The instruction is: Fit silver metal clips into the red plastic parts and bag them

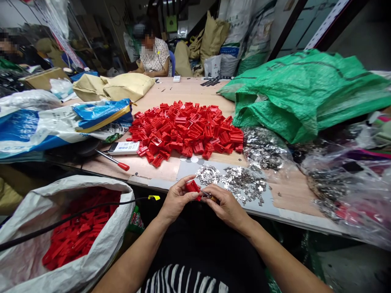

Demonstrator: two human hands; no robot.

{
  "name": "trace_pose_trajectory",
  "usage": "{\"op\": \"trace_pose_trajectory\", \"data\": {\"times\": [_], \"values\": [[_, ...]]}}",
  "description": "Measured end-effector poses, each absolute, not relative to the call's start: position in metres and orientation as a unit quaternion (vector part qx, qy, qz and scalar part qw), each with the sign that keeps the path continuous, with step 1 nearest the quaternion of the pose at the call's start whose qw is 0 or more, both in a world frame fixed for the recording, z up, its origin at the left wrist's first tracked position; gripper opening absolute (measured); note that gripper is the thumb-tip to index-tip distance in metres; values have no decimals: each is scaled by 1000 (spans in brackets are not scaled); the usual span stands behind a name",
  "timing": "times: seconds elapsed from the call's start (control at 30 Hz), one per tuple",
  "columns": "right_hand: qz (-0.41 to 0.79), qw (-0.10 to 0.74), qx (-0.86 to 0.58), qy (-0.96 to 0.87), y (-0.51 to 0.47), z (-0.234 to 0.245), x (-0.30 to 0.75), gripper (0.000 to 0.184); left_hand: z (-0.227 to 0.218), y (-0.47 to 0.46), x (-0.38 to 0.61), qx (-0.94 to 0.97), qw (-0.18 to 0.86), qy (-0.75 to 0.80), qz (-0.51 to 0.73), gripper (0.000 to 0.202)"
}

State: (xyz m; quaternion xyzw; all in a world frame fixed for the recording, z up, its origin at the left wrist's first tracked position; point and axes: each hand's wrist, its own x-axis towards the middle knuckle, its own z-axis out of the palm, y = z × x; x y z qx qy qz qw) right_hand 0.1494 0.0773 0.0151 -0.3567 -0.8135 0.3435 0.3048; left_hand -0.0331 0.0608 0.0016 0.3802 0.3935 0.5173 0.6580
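My left hand [178, 198] is closed around a small red plastic part [193, 187] just in front of the table edge. My right hand [224, 203] is pinched on a thin tool with a yellowish handle [210, 197], its tip against the red part. Just beyond my hands lies a scatter of small silver metal pieces [235, 181] on a grey sheet. A big pile of the same red plastic parts [186, 130] sits in the middle of the table.
A white sack [27, 228] at lower left holds more red parts, with a black cable across it. A red-handled screwdriver [114, 160], a white phone-like device [124, 147], green sacking [302, 89], clear bags of metal pieces [345, 183]. A seated person [154, 55] works at the far end.
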Motion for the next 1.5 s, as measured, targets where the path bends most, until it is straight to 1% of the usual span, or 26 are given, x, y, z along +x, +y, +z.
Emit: {"op": "trace_pose_trajectory", "data": {"times": [0.1, 0.37, 0.6, 0.83, 0.97, 1.07, 1.17, 1.33, 1.4, 1.5], "values": [[362, 299, -360, -806, 76, 18, 151, 11, 4, 59, -33, 365, 676, 381, 515, 56], [349, 268, -313, -842, 72, 21, 158, 12, 14, 54, -37, 385, 699, 382, 467, 51], [354, 282, -320, -832, 67, 28, 158, 13, 14, 49, -38, 354, 718, 355, 483, 50], [356, 304, -293, -834, 64, 31, 158, 12, 15, 45, -36, 310, 738, 336, 496, 51], [383, 301, -329, -809, 64, 29, 159, 2, 12, 43, -36, 327, 738, 322, 495, 50], [394, 306, -373, -782, 63, 27, 160, 9, 11, 42, -36, 349, 729, 319, 495, 49], [382, 313, -396, -775, 65, 24, 162, 14, 8, 44, -37, 391, 692, 344, 500, 45], [310, 274, -413, -811, 71, 13, 163, 22, -4, 56, -40, 537, 530, 433, 494, 35], [290, 257, -424, -819, 74, 9, 161, 23, -9, 62, -41, 574, 476, 465, 477, 35], [275, 247, -443, -817, 77, 7, 157, 21, -14, 69, -43, 609, 432, 492, 447, 39]]}}
